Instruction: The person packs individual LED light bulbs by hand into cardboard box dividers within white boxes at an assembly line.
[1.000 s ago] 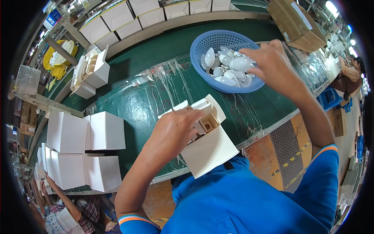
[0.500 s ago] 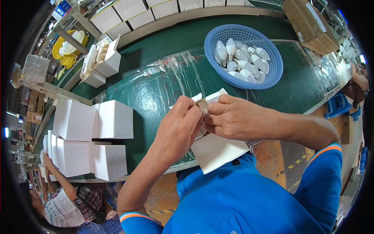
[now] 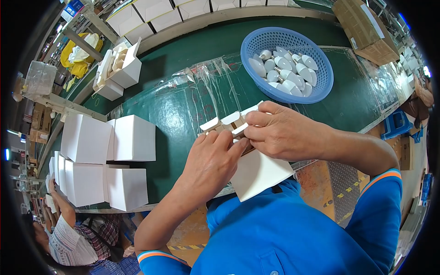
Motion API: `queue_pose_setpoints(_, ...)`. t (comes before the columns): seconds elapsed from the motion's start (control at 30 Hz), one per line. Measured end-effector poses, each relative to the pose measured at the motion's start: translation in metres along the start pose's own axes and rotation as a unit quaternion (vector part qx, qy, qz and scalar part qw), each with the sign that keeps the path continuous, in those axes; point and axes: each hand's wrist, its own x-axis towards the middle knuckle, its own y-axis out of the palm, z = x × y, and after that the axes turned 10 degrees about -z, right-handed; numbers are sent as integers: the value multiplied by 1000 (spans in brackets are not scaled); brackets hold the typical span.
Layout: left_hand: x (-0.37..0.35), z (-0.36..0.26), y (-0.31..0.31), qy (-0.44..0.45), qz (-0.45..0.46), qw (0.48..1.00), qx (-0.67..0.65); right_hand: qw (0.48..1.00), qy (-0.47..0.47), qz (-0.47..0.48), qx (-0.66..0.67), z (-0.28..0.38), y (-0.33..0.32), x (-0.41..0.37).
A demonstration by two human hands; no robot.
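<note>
A small white carton point(image 3: 259, 172) sits at the near edge of the green table point(image 3: 183, 64), its top flaps point(image 3: 231, 119) raised. My left hand point(image 3: 211, 159) lies over the carton's open top with fingers curled on the flaps. My right hand point(image 3: 279, 133) pinches one of the flaps from the right side. Both hands meet above the carton, hiding what is inside it. Behind them stands a blue plastic basket point(image 3: 321, 87) holding several white candle-shaped bulbs point(image 3: 282, 73).
Closed white cartons point(image 3: 133, 137) are stacked at the left, with more point(image 3: 126, 188) below them. An open carton point(image 3: 123, 68) sits at the back left. White boxes point(image 3: 151, 16) line the far edge; a brown cardboard box point(image 3: 362, 27) lies back right. Another person point(image 3: 68, 238) works at lower left.
My right hand came back from the basket to the carton a second ago. Since half a second ago both hands shifted slightly and the flaps are now lifted into view.
</note>
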Motion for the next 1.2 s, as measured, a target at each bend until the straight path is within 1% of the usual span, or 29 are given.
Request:
queue_pose_setpoints(0.13,6,-1,4,5,10,1000,21,1000,-1,-9,26,-2,4,-6)
queue_pose_setpoints(0.2,6,0,8,9,48,996,68,1000,5,11,24,-3,0,-6)
queue_pose_setpoints(0.23,5,0,7,10,48,996,69,1000,6,10,23,-2,0,-6)
queue_pose_setpoints(0.3,1,1,4,-20,45,999,20,999,7,20,26,-1,1,-4)
queue_pose_setpoints(0.33,-1,1,1,-18,46,999,20,999,9,20,26,1,0,-2)
queue_pose_setpoints(0.4,-6,1,-4,-18,28,999,15,999,19,49,15,4,-1,4)
queue_pose_setpoints(0.43,-8,3,-4,-18,28,999,15,999,18,49,15,5,2,6)
queue_pose_setpoints(0.5,-12,7,-4,5,0,1000,12,999,2,22,-36,6,12,8)
queue_pose_setpoints(0.53,-13,8,-4,6,-2,1000,12,999,1,23,-38,8,13,10)
queue_pose_setpoints(0.6,-13,9,-3,10,-2,1000,17,995,12,83,-60,12,12,16)
queue_pose_setpoints(0.63,-11,8,-5,14,-7,1000,14,994,12,87,-65,15,13,17)
queue_pose_setpoints(0.7,-8,4,-12,-16,15,1000,-12,989,43,107,-95,21,15,19)
queue_pose_setpoints(0.73,-8,5,-12,-10,10,1000,-16,988,46,112,-100,22,15,21)
queue_pose_setpoints(0.8,-8,7,-13,-16,14,999,-30,985,60,139,-83,23,15,24)
queue_pose_setpoints(0.87,-9,10,-11,-9,12,999,-30,984,62,140,-88,21,16,28)
queue_pose_setpoints(0.97,-11,12,-8,-5,3,1000,-29,982,66,166,-57,20,15,35)
queue_pose_setpoints(1.03,-11,13,-7,-5,-8,999,-31,971,52,220,-73,23,11,39)
queue_pose_setpoints(1.07,-11,14,-7,-4,-9,999,-32,971,50,221,-73,22,14,38)
queue_pose_setpoints(1.13,-12,14,-6,-6,-10,999,-34,988,2,133,-78,19,23,31)
queue_pose_setpoints(1.17,-12,13,-5,-3,-14,1000,-27,988,-1,133,-77,19,27,27)
queue_pose_setpoints(1.2,-12,13,-5,1,-18,1000,-19,988,-26,112,-98,19,28,25)
